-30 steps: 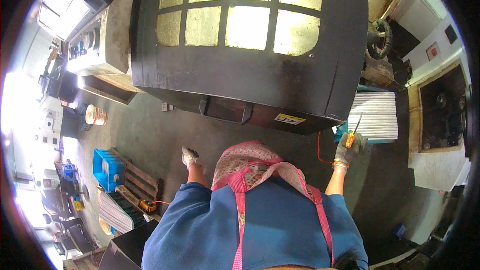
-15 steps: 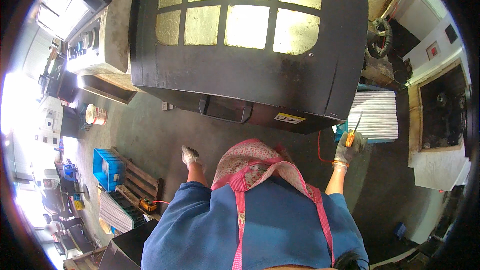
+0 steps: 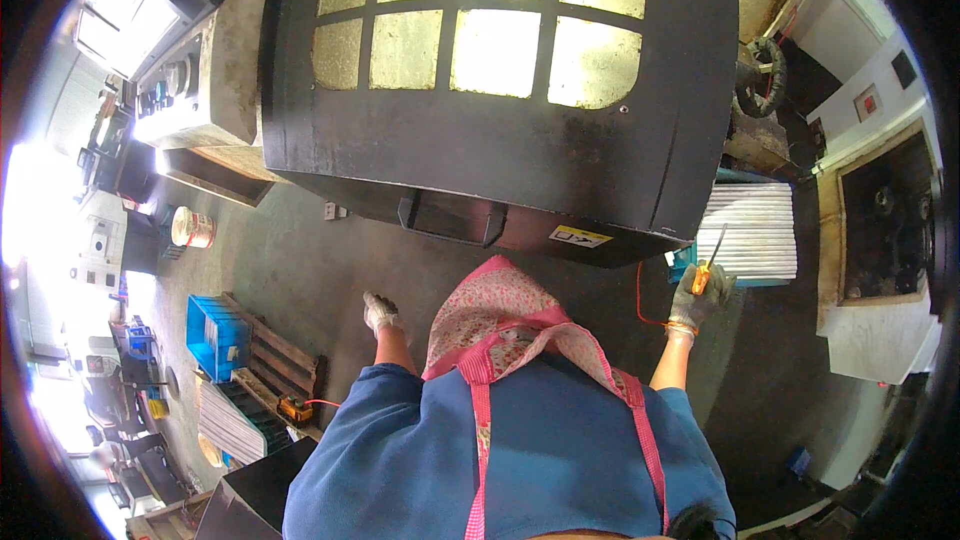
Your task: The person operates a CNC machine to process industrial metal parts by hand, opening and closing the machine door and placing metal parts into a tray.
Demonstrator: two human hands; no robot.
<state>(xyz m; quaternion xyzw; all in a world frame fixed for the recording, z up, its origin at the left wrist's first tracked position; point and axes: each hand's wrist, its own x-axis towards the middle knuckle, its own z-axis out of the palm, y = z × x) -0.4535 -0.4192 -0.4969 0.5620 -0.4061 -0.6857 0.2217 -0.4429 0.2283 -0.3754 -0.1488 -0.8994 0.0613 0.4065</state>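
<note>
One screwdriver (image 3: 702, 276) stays held; apron (image 3: 497, 298) flares further forward.

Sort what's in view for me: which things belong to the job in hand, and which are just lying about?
Likely part of the job:
orange-handled tool, held in the gloved right hand
black windowed cabinet, in front of the person
Gloved left hand: no tool visible.

Apparently just lying about:
blue crate
wooden pallet
pale bucket
</note>
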